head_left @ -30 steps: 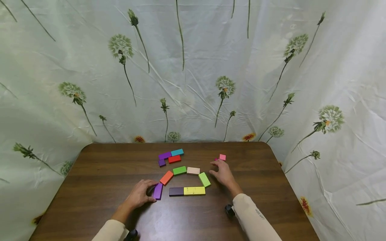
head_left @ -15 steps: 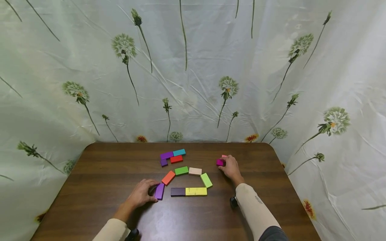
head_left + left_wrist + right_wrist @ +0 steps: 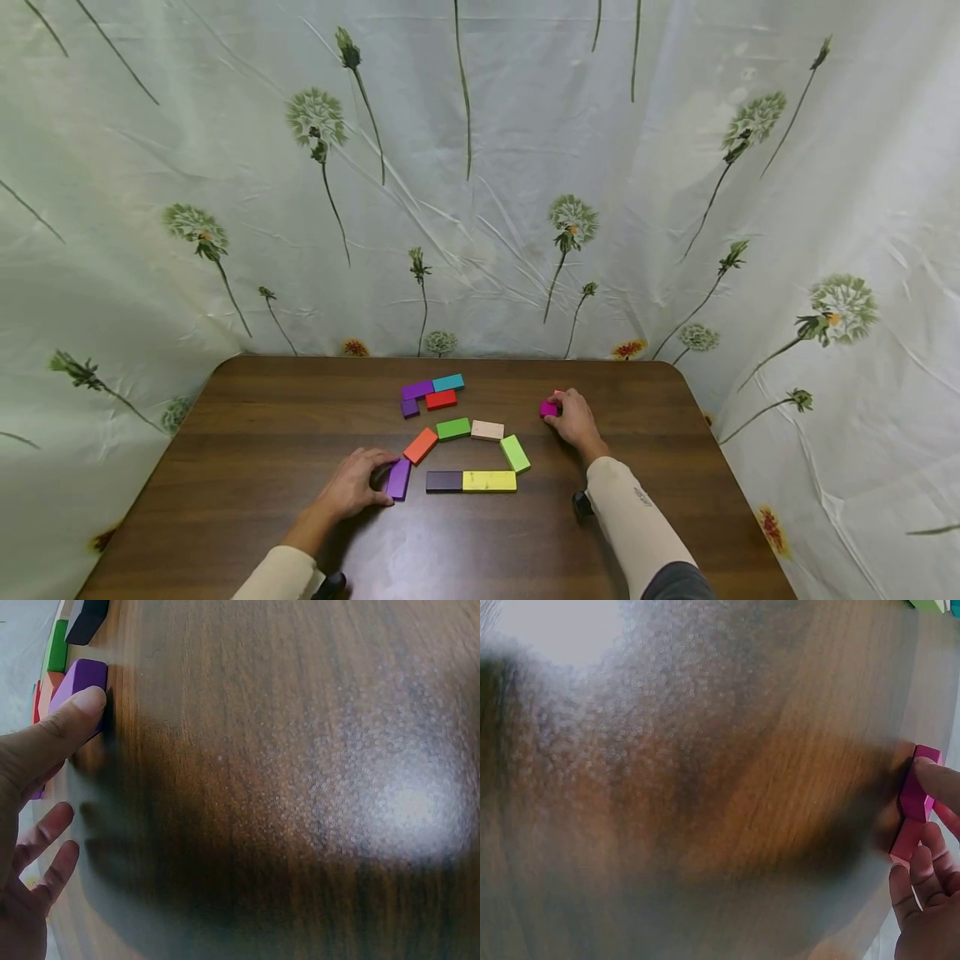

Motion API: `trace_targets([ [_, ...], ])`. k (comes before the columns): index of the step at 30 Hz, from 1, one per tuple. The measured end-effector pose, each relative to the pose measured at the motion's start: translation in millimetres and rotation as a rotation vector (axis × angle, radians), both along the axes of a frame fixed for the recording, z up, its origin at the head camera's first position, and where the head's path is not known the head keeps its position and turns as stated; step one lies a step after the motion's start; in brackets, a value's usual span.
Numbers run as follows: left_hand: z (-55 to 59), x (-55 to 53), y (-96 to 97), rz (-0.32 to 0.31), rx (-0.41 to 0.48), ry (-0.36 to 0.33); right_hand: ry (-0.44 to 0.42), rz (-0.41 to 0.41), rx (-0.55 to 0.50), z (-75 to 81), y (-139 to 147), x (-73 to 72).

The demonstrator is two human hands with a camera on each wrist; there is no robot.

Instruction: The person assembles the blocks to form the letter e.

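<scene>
My left hand point(image 3: 352, 483) pinches a purple block point(image 3: 399, 481) lengthwise, thumb at its near end and index finger at its far end. In the left wrist view, the thumb point(image 3: 71, 720) presses on that purple block point(image 3: 86, 675) while other fingers are spread below. Toward the back right, my right hand point(image 3: 576, 421) holds a magenta block point(image 3: 548, 409) between thumb and index finger. The right wrist view has the magenta block point(image 3: 919, 787) touching a pink block point(image 3: 907, 841), which the hand mostly hides in the head view.
An arc runs through orange point(image 3: 421, 446), green point(image 3: 453, 429), beige point(image 3: 487, 430) and lime point(image 3: 515, 454) blocks. Below lie a dark purple block point(image 3: 444, 482) and a yellow one point(image 3: 490, 482). Behind sit violet point(image 3: 417, 390), teal point(image 3: 448, 382), red point(image 3: 441, 400) and small purple point(image 3: 410, 408) blocks.
My right hand has moved slightly right and forward, and its thumb and index finger have come together on the magenta block. The left hand keeps its place at the purple block.
</scene>
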State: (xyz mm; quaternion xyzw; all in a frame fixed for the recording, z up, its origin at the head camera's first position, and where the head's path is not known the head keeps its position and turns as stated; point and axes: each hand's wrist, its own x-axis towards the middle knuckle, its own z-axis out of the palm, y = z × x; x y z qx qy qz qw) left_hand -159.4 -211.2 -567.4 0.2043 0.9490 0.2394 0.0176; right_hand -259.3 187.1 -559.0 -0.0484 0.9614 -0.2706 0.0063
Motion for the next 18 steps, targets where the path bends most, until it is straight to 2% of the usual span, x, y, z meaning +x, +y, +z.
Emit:
trace_targets([
  [18, -0.4, -0.6, 0.5, -0.004, 0.017, 0.012, -0.036, 0.012, -0.054, -0.2, 1.5, -2.1],
])
